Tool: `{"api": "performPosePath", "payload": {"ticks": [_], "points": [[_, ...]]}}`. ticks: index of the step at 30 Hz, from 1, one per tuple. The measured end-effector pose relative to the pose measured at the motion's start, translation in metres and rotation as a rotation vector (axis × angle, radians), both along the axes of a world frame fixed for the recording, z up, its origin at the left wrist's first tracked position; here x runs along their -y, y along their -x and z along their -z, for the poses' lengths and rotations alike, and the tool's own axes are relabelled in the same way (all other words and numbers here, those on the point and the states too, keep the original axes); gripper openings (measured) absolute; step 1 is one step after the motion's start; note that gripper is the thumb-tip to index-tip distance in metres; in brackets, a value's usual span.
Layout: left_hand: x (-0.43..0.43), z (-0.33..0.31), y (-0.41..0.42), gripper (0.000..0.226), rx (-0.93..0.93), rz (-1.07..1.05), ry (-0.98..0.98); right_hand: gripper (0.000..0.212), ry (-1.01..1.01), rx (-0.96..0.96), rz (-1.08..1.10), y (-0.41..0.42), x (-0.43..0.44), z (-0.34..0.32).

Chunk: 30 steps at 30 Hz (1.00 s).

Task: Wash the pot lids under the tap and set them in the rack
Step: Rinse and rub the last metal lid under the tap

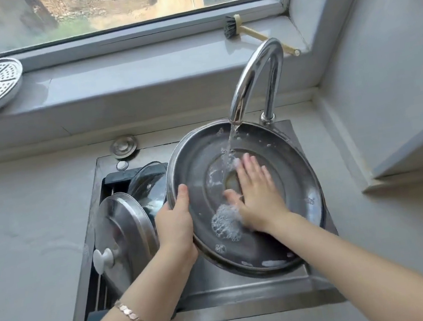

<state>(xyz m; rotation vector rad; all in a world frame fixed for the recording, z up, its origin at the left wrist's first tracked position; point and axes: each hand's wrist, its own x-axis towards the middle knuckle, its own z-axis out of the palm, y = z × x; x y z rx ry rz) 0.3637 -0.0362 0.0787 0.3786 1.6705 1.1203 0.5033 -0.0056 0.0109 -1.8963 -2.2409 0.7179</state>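
Under the tap (256, 80), the left hand (175, 219) grips the big steel lid's (296, 175) rim; the right hand (258, 194) presses flat inside, fingers straight.

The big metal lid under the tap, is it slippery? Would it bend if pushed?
Probably slippery: the big metal lid is wet, with suds on it, and the left hand grips its rim. It likely won't bend: the right hand presses flat on it and it looks stiff.
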Motion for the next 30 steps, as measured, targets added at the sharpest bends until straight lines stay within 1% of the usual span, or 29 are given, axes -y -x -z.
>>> {"api": "performPosePath", "payload": {"ticks": [2,4,5,6,7,8,10,11,12,13,14,16,18,19,20,22,23,25,28,30], "points": [[-0.004,-0.003,0.002,0.023,-0.001,-0.042,-0.017,0.076,-0.052,-0.111,-0.251,0.025,0.002,-0.005],[-0.008,-0.004,0.012,0.024,0.012,-0.083,-0.023,0.07,-0.1,-0.184,-0.537,0.026,0.012,-0.007],[-0.009,-0.004,0.018,0.021,0.017,-0.089,-0.027,0.066,-0.116,-0.178,-0.627,0.017,0.015,-0.004],[-0.008,-0.006,0.023,0.017,0.012,-0.088,-0.032,0.064,-0.13,-0.145,-0.655,0.004,0.015,-0.001],[-0.006,-0.006,0.026,0.016,0.005,-0.085,-0.041,0.065,-0.153,-0.09,-0.622,-0.01,0.012,0.003],[-0.003,-0.007,0.027,0.015,0.006,-0.078,-0.048,0.07,-0.172,-0.026,-0.545,-0.022,0.006,0.004],[0.004,-0.008,0.02,0.016,0.031,-0.045,-0.044,0.081,-0.132,0.066,-0.32,-0.031,-0.011,0.001],[0.005,-0.007,0.015,0.016,0.045,-0.026,-0.039,0.085,-0.109,0.073,-0.236,-0.024,-0.019,-0.003],[0.006,-0.007,0.009,0.017,0.053,-0.005,-0.033,0.089,-0.099,0.054,-0.208,-0.012,-0.024,-0.01],[0.004,-0.006,0.004,0.017,0.052,0.016,-0.028,0.09,-0.11,0.019,-0.238,0.003,-0.024,-0.017],[0.001,-0.006,0.0,0.016,0.043,0.025,-0.031,0.087,-0.126,-0.03,-0.317,0.016,-0.019,-0.023],[-0.006,-0.006,0.002,0.016,0.018,0.004,-0.053,0.075,-0.147,-0.141,-0.534,0.027,-0.001,-0.024],[-0.01,-0.006,0.011,0.018,-0.023,-0.019,-0.058,0.067,-0.173,-0.15,-0.683,0.011,0.013,-0.018],[-0.01,-0.007,0.016,0.02,-0.039,-0.025,-0.057,0.067,-0.184,-0.118,-0.688,-0.002,0.011,-0.013],[-0.009,-0.008,0.019,0.02,-0.048,-0.026,-0.055,0.07,-0.181,-0.069,-0.64,-0.014,0.005,-0.009],[-0.007,-0.008,0.02,0.023,-0.055,-0.009,-0.047,0.081,-0.14,0.014,-0.457,-0.025,-0.008,-0.005],[-0.006,-0.008,0.017,0.024,-0.062,0.004,-0.042,0.084,-0.12,0.018,-0.375,-0.022,-0.014,-0.004],[-0.006,-0.009,0.011,0.023,-0.084,0.03,-0.042,0.084,-0.122,-0.051,-0.327,0.001,-0.017,-0.01],[-0.007,-0.009,0.006,0.02,-0.133,0.049,-0.047,0.081,-0.134,-0.206,-0.41,0.04,-0.013,-0.019],[-0.007,-0.01,0.01,0.02,-0.147,0.042,-0.033,0.078,-0.153,-0.24,-0.382,0.049,-0.024,-0.019]]}}
